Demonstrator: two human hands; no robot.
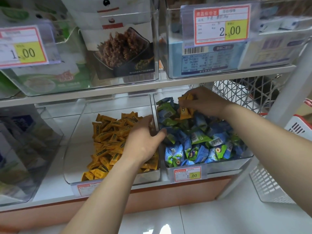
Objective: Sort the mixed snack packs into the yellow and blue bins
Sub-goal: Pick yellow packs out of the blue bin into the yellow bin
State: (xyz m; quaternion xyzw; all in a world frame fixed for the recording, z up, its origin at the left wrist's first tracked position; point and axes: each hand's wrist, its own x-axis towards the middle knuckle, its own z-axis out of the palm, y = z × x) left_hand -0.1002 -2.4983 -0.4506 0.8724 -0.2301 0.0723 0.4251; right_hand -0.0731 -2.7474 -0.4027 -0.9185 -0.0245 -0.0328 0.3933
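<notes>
Right hand (202, 102) pinches stray yellow packs (184, 112) at 12 o'clock in the blue bin (219, 166). Left hand (143, 141) straddles the wall to the yellow bin (76, 141) at 9 o'clock; its grip cannot be determined. Risk: an overfull pinch sheds packs back among the blue packs (194, 149).

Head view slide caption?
Right hand pinches yellow packs in the blue-pack bin; left hand straddles the wall of the yellow-pack bin.

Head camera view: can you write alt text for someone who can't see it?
A person's right hand pinches stray yellow packs in a clear bin of blue-green packs on a shop shelf. The left hand lies across the divide to the neighbouring bin of yellow snack packs.
</notes>
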